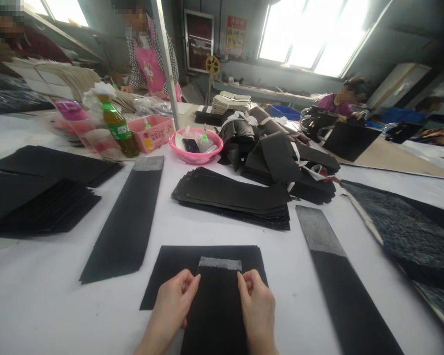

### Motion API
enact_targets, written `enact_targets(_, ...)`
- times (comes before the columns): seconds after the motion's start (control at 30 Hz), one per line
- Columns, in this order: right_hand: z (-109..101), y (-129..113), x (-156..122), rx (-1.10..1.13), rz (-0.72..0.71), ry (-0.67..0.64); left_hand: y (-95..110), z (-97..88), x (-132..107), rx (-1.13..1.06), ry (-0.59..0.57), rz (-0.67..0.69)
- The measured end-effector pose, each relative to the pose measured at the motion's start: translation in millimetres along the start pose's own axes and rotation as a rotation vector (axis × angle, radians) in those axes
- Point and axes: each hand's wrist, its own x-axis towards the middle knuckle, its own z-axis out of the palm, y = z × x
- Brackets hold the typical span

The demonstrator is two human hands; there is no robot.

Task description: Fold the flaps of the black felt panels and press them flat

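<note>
Between my two hands is a black strip (216, 305) with a pale grey band across its far end. My left hand (173, 305) pinches its left edge just below that band. On the opposite edge, my right hand (257, 301) pinches the strip at about the same height. Under the strip's far end lies a wider black sheet (166, 261), flat on the white table. To the left rests a black strip stack (128, 222) with a grey far end. Another grey-ended black strip (350, 291) lies to the right.
Beyond my hands sits a pile of black pieces (233, 197). Black sheets (40, 202) are stacked at left. A pink basin (196, 148), a green-labelled bottle (118, 125) and a pink basket (153, 133) stand farther back. Several people work around the table.
</note>
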Motion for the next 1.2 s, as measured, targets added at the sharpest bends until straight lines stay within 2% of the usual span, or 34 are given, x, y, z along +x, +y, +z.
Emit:
enact_targets(0.2, -2.2, -2.9, 1.2, -0.027, -0.017, 0.025, 3.2, -1.3, -0.6, 0.002, -0.001, -0.013)
enact_targets(0.63, -2.6, -6.5, 4.6, -0.072, 0.019, -0.008, 4.5, -3.1, -0.4, -0.016, -0.022, -0.026)
enact_targets(0.9, -2.1, -4.9, 4.9, -0.056, 0.006, 0.002, 3.4, -0.9, -0.7, -0.033, 0.008, -0.043)
enact_targets(1.2, -2.5, -3.8, 6.9, -0.066, 0.066, -0.042, 3.3, -0.8, -0.7, -0.059, 0.015, -0.039)
